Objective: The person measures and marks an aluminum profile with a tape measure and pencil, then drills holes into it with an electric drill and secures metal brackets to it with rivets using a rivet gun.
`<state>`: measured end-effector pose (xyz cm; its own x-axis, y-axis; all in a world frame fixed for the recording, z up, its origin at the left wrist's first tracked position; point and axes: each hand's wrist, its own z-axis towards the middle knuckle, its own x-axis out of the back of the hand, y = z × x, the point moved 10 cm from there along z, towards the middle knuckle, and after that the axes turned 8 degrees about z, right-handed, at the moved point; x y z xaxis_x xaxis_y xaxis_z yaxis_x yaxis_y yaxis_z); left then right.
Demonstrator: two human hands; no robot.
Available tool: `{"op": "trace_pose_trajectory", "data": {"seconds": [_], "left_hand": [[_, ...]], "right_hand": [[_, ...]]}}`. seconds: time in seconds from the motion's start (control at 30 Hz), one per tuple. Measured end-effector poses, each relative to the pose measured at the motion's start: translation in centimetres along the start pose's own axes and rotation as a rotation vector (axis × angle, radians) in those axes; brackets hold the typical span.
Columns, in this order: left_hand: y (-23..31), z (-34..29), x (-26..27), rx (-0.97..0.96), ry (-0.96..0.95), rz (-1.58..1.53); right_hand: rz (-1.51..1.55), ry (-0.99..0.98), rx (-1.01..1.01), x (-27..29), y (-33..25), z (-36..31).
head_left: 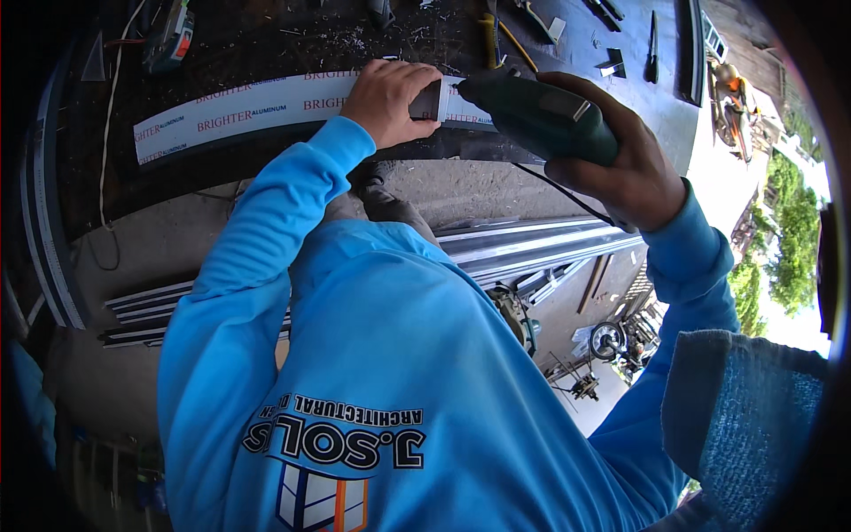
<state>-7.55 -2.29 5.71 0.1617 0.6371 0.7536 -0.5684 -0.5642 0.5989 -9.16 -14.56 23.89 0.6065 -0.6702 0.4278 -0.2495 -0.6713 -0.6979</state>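
A long flat aluminum profile (213, 115), wrapped in white printed protective film, lies along the near edge of the dark workbench (292, 44). On its right part, my left hand (390, 99) grips a short grey and white metal piece (441, 102), thumb on the near side and fingers on the far side. My right hand (625, 155) is wrapped round a dark green power tool (554, 120) with a black cord trailing below it. The tool's narrow black front points left, close to the short piece. Whether the two touch, I cannot tell.
Pliers (536, 22), a yellow-handled tool (490, 40) and a slim dark tool (653, 49) lie at the far side. A green cordless tool (168, 40) stands far left beside a pale cord (108, 151). Long metal profiles (532, 244) lie on the floor behind me.
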Motion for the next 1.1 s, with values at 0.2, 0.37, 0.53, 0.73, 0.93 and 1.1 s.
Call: {"op": "trace_pose_trajectory", "data": {"seconds": [0.2,0.37,0.53,0.73,0.93,1.1], "left_hand": [[-0.3,-0.1,-0.4,0.001,-0.002,0.014],[-0.2,0.0,-0.5,0.002,-0.013,0.013],[-0.5,0.0,-0.7,0.025,-0.027,0.034],[-0.2,0.0,-0.3,-0.011,-0.005,0.031],[-0.3,-0.1,-0.4,0.024,-0.026,0.003],[-0.2,0.1,-0.1,0.026,-0.031,-0.003]], "right_hand": [[0.070,0.051,0.066,-0.2,0.4,0.9],[0.046,-0.031,0.021,-0.6,0.6,1.7],[0.084,0.025,0.031,-0.1,0.1,2.6],[-0.027,0.026,-0.072,0.5,0.3,3.8],[-0.274,-0.083,-0.070,-1.3,-1.1,3.4],[-0.243,-0.097,-0.093,-0.7,-1.2,4.2]]}}
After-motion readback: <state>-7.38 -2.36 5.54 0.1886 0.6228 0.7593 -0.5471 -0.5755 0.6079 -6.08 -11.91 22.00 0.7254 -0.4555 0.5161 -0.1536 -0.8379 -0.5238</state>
